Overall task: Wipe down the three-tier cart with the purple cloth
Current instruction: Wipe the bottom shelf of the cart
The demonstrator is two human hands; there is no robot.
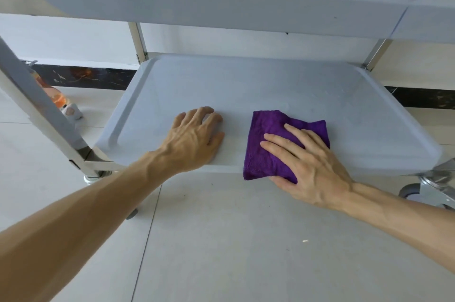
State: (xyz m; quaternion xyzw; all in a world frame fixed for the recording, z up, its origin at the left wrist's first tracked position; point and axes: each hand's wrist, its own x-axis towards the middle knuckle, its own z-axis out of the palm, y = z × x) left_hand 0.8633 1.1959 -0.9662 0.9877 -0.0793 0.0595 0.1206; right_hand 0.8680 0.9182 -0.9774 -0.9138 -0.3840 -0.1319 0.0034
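On the lowest tier of the pale grey cart, with metal posts, one purple cloth lies folded, its near edge hanging over the front rim. Two hands are present. Right hand presses flat on the cloth, fingers straight, thumb under its overhanging edge. Left hand rests on the bare tier, fingers loosely bent, grasping nothing. Two tiers show; one castor at right.

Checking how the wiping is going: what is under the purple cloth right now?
The purple cloth lies on the cart's lowest shelf, its near edge hanging over the front rim. The right hand presses flat on top. The shelf surface beneath it is covered, so unseen.
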